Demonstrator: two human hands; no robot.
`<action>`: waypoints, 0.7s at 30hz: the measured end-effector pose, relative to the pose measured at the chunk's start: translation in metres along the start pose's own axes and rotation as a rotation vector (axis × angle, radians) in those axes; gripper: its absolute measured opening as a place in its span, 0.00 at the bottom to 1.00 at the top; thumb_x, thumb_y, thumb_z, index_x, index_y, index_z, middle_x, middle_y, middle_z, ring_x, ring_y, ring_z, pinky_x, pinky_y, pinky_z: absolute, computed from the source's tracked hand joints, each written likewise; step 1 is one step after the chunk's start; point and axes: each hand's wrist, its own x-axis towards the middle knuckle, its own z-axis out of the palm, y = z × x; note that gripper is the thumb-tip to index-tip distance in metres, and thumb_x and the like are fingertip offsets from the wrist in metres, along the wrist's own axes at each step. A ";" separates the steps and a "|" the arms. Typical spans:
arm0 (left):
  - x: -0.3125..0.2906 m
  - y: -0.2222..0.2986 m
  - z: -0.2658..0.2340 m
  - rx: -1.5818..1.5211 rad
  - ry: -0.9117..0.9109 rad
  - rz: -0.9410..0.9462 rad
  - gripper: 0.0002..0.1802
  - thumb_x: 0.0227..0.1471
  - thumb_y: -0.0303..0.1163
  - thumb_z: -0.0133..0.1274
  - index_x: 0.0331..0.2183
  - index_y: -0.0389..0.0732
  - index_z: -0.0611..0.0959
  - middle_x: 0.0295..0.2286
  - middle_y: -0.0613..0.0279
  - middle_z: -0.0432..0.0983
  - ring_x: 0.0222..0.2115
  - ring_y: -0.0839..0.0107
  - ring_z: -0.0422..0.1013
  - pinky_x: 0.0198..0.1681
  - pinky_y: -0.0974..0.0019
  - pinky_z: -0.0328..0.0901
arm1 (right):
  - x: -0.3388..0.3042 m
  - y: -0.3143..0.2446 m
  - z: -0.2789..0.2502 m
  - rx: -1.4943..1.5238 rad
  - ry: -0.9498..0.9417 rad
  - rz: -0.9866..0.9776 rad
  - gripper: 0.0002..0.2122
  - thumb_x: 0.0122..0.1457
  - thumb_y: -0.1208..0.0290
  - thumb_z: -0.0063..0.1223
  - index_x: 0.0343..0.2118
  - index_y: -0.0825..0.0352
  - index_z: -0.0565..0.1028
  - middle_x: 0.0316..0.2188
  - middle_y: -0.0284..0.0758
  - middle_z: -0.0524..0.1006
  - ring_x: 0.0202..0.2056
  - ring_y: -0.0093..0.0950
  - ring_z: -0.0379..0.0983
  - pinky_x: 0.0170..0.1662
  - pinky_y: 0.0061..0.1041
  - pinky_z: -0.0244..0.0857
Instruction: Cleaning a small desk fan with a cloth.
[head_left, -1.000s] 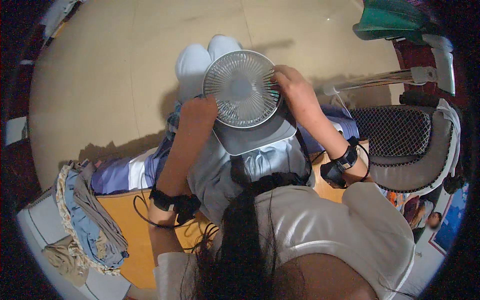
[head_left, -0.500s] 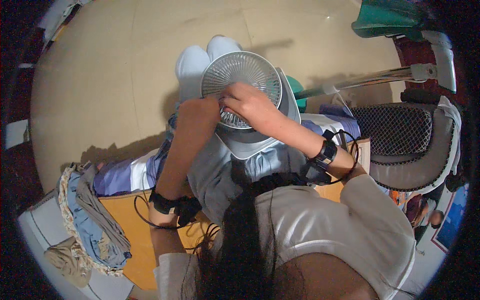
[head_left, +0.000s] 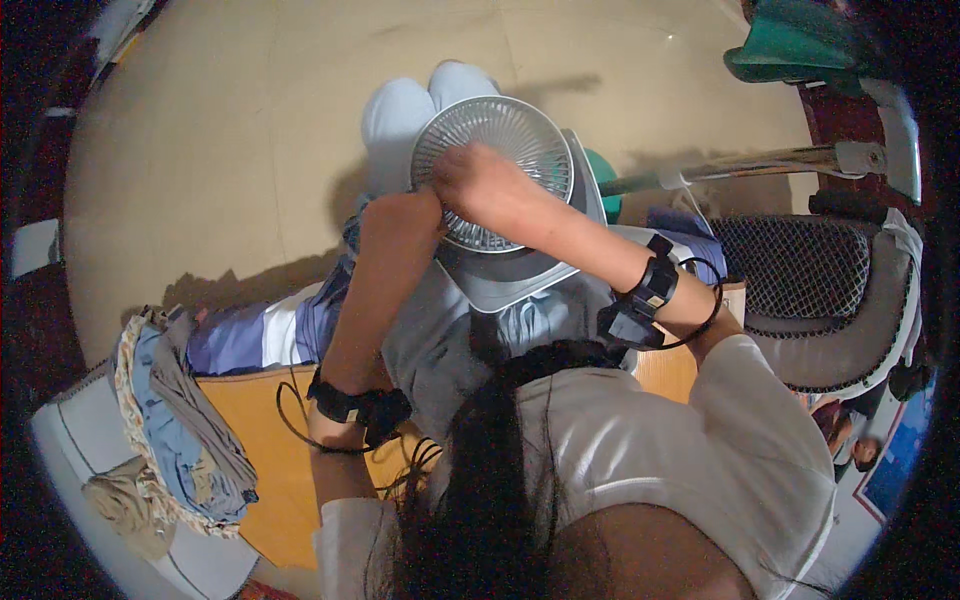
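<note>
A grey-white electric fan [head_left: 535, 150] with a round ribbed grille rests face up on my lap, its pale base [head_left: 490, 292] toward my body. My left hand [head_left: 405, 212] is closed at the grille's left rim, the wrist bent and the fingers mostly hidden. Over the left part of the grille, my right hand [head_left: 478, 185] is curled, knuckles up, with its fingertips close to the left hand's. Anything pinched between the fingers is hidden. Both wrists carry black straps with small dark boxes and looped cables.
I sit on an orange-brown wooden seat [head_left: 285, 480] with a purple-and-white striped cloth. Folded clothes [head_left: 185, 430] lie at the left. A grey mesh-covered chair [head_left: 790, 270] and a metal pole [head_left: 740, 168] are at the right, with a green object [head_left: 790, 45] farther back.
My right hand has turned and shifted slightly left and up over the grille, toward the left hand. The left hand stays at the rim. The whole view has shifted a little.
</note>
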 end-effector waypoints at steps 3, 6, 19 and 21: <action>-0.004 0.000 -0.003 0.008 -0.027 -0.063 0.07 0.36 0.30 0.52 0.18 0.37 0.73 0.16 0.51 0.71 0.20 0.56 0.71 0.22 0.59 0.64 | 0.002 -0.003 -0.001 -0.117 -0.095 -0.076 0.07 0.40 0.71 0.45 0.22 0.66 0.73 0.26 0.33 0.71 0.36 0.28 0.65 0.38 0.26 0.57; -0.008 0.000 -0.007 -0.047 -0.030 -0.142 0.08 0.38 0.32 0.51 0.19 0.37 0.74 0.17 0.50 0.71 0.22 0.55 0.71 0.25 0.58 0.64 | 0.002 -0.005 0.002 -0.183 -0.155 -0.106 0.07 0.41 0.70 0.44 0.23 0.64 0.73 0.27 0.32 0.72 0.36 0.27 0.65 0.38 0.25 0.57; -0.029 -0.050 0.044 -0.654 -0.056 -0.535 0.21 0.39 0.48 0.53 0.29 0.39 0.80 0.25 0.54 0.75 0.29 0.62 0.72 0.34 0.64 0.64 | -0.003 -0.010 0.000 -0.187 -0.099 -0.082 0.09 0.40 0.72 0.44 0.27 0.66 0.69 0.31 0.34 0.69 0.34 0.30 0.64 0.36 0.25 0.59; -0.030 -0.052 0.047 -0.684 -0.041 -0.532 0.21 0.39 0.47 0.53 0.29 0.40 0.80 0.25 0.53 0.75 0.29 0.62 0.72 0.34 0.65 0.64 | -0.005 -0.005 -0.002 -0.064 -0.093 -0.007 0.09 0.41 0.73 0.45 0.28 0.66 0.69 0.31 0.35 0.69 0.34 0.32 0.64 0.37 0.26 0.59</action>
